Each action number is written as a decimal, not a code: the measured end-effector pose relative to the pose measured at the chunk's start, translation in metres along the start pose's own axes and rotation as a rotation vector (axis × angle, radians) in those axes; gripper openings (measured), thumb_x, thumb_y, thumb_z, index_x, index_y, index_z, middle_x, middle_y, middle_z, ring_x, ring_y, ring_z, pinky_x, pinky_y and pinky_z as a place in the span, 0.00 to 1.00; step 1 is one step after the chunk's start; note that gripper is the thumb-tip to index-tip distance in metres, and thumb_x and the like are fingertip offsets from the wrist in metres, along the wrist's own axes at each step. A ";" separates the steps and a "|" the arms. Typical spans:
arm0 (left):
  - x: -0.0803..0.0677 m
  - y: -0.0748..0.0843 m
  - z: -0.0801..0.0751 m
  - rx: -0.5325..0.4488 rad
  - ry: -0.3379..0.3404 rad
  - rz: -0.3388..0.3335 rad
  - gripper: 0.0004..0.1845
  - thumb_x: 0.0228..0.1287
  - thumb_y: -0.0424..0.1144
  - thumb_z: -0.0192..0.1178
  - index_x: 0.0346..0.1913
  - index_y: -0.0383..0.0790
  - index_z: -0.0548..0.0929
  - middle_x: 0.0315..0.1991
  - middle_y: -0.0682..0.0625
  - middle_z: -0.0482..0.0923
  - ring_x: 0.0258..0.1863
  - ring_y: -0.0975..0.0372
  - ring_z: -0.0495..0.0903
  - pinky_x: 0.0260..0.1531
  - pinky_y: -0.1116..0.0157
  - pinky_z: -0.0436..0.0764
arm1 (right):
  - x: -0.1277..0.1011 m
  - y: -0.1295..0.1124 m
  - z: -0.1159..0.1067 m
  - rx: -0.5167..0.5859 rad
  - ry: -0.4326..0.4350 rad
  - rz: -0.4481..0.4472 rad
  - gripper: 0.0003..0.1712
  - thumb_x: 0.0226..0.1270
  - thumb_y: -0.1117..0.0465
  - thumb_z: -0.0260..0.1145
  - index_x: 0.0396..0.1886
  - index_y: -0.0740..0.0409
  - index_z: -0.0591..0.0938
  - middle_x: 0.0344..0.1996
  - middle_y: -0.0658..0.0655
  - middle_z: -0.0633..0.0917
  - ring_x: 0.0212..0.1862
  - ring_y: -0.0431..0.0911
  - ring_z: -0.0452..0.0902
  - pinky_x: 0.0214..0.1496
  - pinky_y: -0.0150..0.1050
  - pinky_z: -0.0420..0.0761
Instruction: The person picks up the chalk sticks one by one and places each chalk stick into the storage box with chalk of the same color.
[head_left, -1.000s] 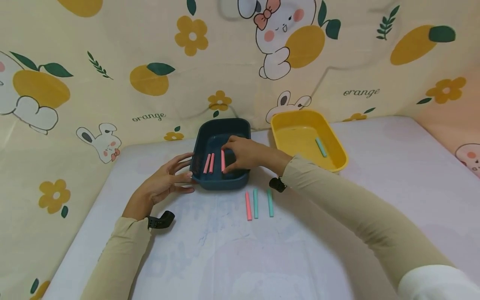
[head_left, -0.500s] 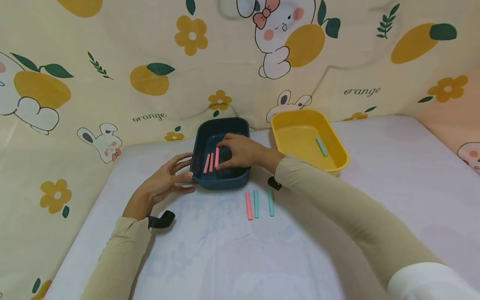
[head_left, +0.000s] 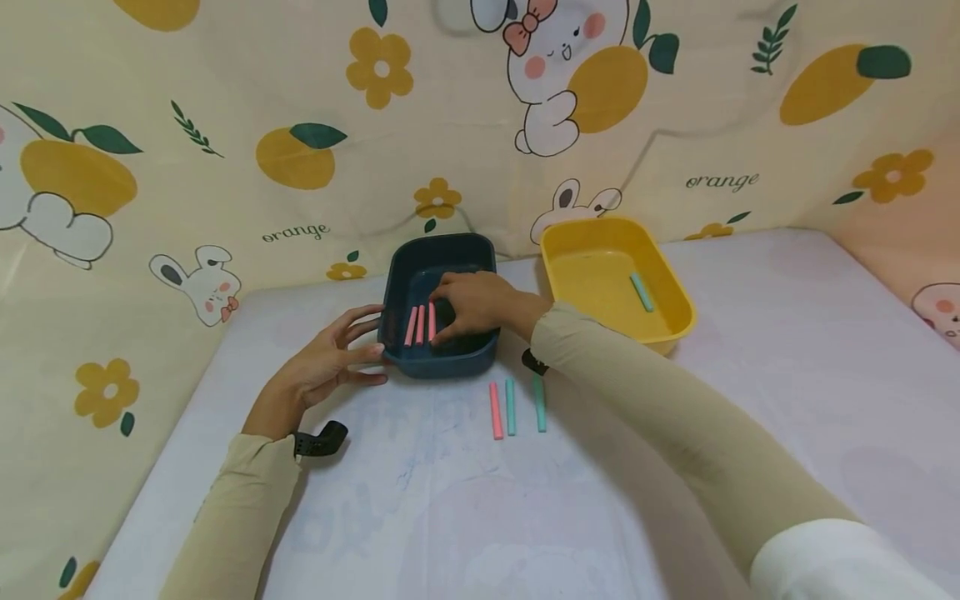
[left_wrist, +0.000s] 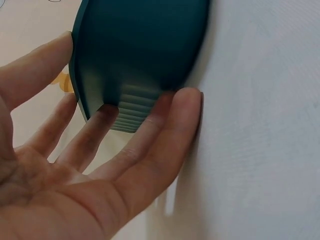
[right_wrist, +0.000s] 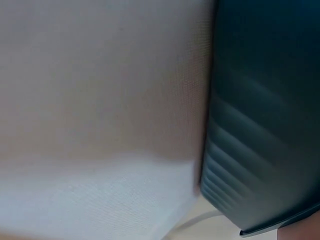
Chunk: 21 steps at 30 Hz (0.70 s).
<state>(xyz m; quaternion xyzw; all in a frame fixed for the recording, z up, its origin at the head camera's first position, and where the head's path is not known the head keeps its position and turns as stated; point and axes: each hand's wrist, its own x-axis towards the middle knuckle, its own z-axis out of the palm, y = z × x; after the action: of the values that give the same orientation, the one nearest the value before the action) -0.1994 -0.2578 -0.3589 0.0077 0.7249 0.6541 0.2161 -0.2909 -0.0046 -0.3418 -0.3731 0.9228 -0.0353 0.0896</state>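
My right hand (head_left: 480, 302) reaches into a dark blue plastic bin (head_left: 442, 367), thumb and forefinger at the two ends of a pink chalk stick (head_left: 432, 322). Two more pink chalk sticks (head_left: 416, 326) lie side by side just left of it on the bin's floor. With spread, slightly bent fingers, my left hand (head_left: 326, 362) touches the bin's left side. The left wrist view has that hand (left_wrist: 100, 165) against the ribbed outer wall (left_wrist: 145, 50). From the right wrist only the bin's outside (right_wrist: 265, 125) shows, the chalk being hidden.
A yellow bin (head_left: 600, 275) stands to the right, a green chalk stick (head_left: 642, 292) inside. On the white tabletop in front lie a pink chalk stick (head_left: 496, 411) and two green chalk sticks (head_left: 511, 408). A printed cloth (head_left: 442, 108) rises behind the bins.
My right hand has carried the pink chalk stick leftward inside the dark blue bin and lowered it beside the other two. The left hand stays at the bin's side.
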 end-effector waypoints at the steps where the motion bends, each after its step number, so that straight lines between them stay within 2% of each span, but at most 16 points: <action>1: 0.000 0.000 0.000 0.003 0.000 0.002 0.41 0.68 0.33 0.63 0.77 0.56 0.55 0.80 0.45 0.47 0.60 0.49 0.74 0.53 0.41 0.82 | 0.000 0.000 0.000 -0.002 -0.009 0.003 0.47 0.57 0.26 0.64 0.70 0.44 0.73 0.68 0.50 0.72 0.62 0.48 0.75 0.65 0.47 0.77; 5: 0.001 -0.002 0.000 0.011 -0.006 0.011 0.40 0.69 0.33 0.62 0.78 0.55 0.54 0.80 0.44 0.46 0.58 0.50 0.77 0.53 0.41 0.82 | 0.003 0.001 0.000 -0.028 -0.043 0.009 0.47 0.57 0.24 0.62 0.71 0.42 0.72 0.68 0.49 0.71 0.60 0.46 0.76 0.61 0.47 0.79; 11: 0.000 -0.001 -0.002 0.002 -0.021 0.010 0.41 0.68 0.34 0.63 0.78 0.54 0.54 0.80 0.44 0.46 0.52 0.53 0.82 0.53 0.41 0.81 | 0.006 -0.002 0.000 -0.080 -0.086 0.042 0.47 0.58 0.23 0.61 0.72 0.40 0.69 0.70 0.48 0.69 0.61 0.46 0.76 0.63 0.46 0.78; 21: -0.002 -0.001 0.000 0.017 -0.001 0.003 0.41 0.68 0.36 0.64 0.78 0.55 0.55 0.80 0.44 0.47 0.55 0.50 0.80 0.52 0.42 0.82 | 0.008 -0.006 -0.002 -0.074 -0.101 0.032 0.46 0.59 0.24 0.61 0.72 0.40 0.69 0.69 0.47 0.69 0.62 0.47 0.76 0.66 0.47 0.77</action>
<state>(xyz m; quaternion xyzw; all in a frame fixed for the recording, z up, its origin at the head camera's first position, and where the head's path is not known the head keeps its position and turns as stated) -0.1977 -0.2590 -0.3593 0.0109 0.7303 0.6481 0.2154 -0.2932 -0.0141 -0.3403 -0.3625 0.9237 0.0190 0.1229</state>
